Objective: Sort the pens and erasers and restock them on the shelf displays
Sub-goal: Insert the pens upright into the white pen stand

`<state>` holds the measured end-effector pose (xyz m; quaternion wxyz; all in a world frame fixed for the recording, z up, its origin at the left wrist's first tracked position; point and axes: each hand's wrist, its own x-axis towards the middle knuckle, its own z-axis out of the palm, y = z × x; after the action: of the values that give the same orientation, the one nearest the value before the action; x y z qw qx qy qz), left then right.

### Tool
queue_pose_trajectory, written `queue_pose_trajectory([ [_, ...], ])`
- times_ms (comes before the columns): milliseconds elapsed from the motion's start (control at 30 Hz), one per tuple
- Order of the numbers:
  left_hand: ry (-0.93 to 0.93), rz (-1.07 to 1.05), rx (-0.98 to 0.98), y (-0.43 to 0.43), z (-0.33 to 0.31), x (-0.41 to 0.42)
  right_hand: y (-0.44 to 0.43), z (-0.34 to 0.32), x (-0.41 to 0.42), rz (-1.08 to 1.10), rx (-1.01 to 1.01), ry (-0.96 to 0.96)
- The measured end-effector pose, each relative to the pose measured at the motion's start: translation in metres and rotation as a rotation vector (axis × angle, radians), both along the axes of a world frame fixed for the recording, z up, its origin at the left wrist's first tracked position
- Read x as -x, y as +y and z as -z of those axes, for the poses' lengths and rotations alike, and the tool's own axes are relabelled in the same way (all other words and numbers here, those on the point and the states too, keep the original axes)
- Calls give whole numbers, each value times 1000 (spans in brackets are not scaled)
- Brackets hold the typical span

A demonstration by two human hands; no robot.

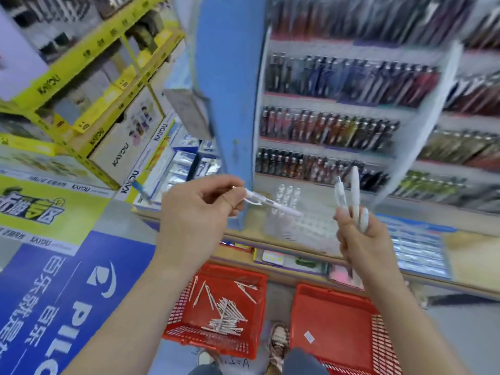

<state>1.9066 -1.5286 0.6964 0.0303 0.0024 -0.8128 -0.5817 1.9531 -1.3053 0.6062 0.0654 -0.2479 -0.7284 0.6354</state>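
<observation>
View from a head camera, looking down over a person's two bare arms at a stationery store display; much of it was blurred.

The left hand (200, 209), at 8 o'clock near the middle, pinched one white pen (273, 205) by its clip end between thumb and fingertips. The pen lay almost level, its free end pointing toward 4 o'clock, over a clear rack (311, 228) on the counter. A few pale pens stood in the rack's back row at 3 o'clock; whether the nearer slots were free could not be told.

The right hand (362, 239), at 4 o'clock, was curled round a bunch (355, 196) of white pens, which stood upright and fanned out above the fingers.

On the floor at 6 o'clock sat a red basket (251, 277) holding a pile (227, 318) of loose white pens. A second basket (338, 299) at 5 o'clock held one small white item, too small to name. Shelves (338, 125) of dark pens filled 1 to 3 o'clock, and a blue post (232, 104) rose at 12 o'clock.

The step in hand seemed to be slotting the single pen into the rack. To do it well, the left hand would need to tip the pen upright, match the way the standing pens faced, and lower it into a free slot beside them without knocking them. The bunch was best kept off to 4 o'clock, clear of the rack, and fed across one pen at a time.
</observation>
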Motion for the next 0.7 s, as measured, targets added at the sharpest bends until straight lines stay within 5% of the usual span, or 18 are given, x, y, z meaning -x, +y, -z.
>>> queue_pose_trajectory([
  [333, 90, 225, 414, 79, 56, 50, 50, 78, 4, 129, -214, -234],
  [700, 113, 408, 743, 116, 84, 83, 50, 92, 10, 155, -182, -203],
])
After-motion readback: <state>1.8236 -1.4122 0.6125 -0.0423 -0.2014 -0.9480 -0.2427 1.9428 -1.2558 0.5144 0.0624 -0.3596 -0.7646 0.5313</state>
